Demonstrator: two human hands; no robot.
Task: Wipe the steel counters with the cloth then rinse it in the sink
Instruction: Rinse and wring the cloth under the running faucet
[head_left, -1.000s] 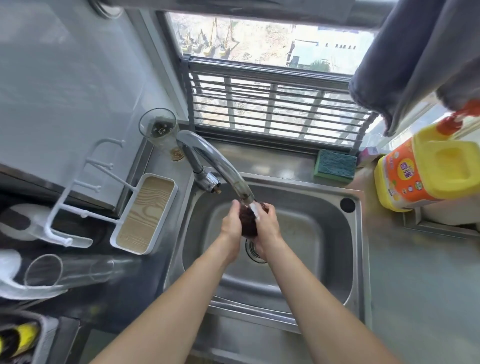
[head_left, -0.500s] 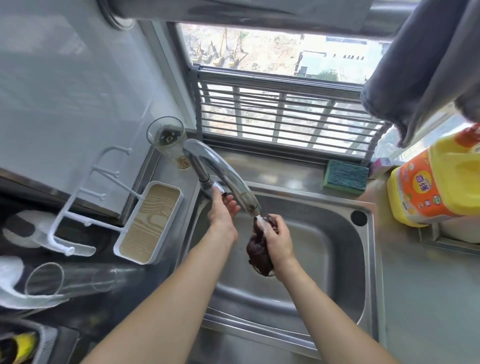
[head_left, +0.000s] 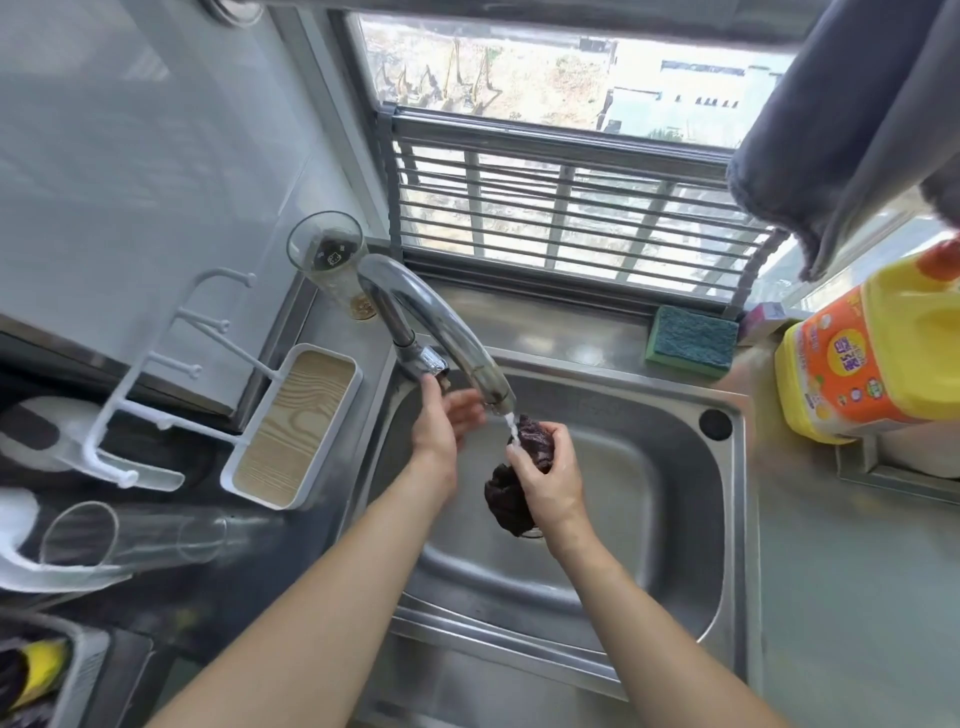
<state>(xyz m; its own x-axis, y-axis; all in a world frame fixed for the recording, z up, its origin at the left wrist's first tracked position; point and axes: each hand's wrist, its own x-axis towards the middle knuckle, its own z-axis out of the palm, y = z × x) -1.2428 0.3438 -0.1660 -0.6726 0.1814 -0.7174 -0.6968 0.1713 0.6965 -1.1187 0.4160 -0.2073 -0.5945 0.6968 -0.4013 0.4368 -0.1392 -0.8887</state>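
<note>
Here the sink (head_left: 691, 525) takes up the middle of the steel table (head_left: 841, 582), and the dark cloth (head_left: 506, 493) hangs bunched over its basin, gripped by the right hand (head_left: 548, 480) under the thin stream from the tap (head_left: 441, 338). The left hand (head_left: 441, 428) reaches to the tap's base lever, thumb touching it, fingers loosely spread. A hard nudge there could surge the water and splash the table's near edge; a slack grip could drop the cloth onto the drain. The yellow jug (head_left: 883, 364) at the far right corner bears an orange label, its writing too blurred to read.
</note>
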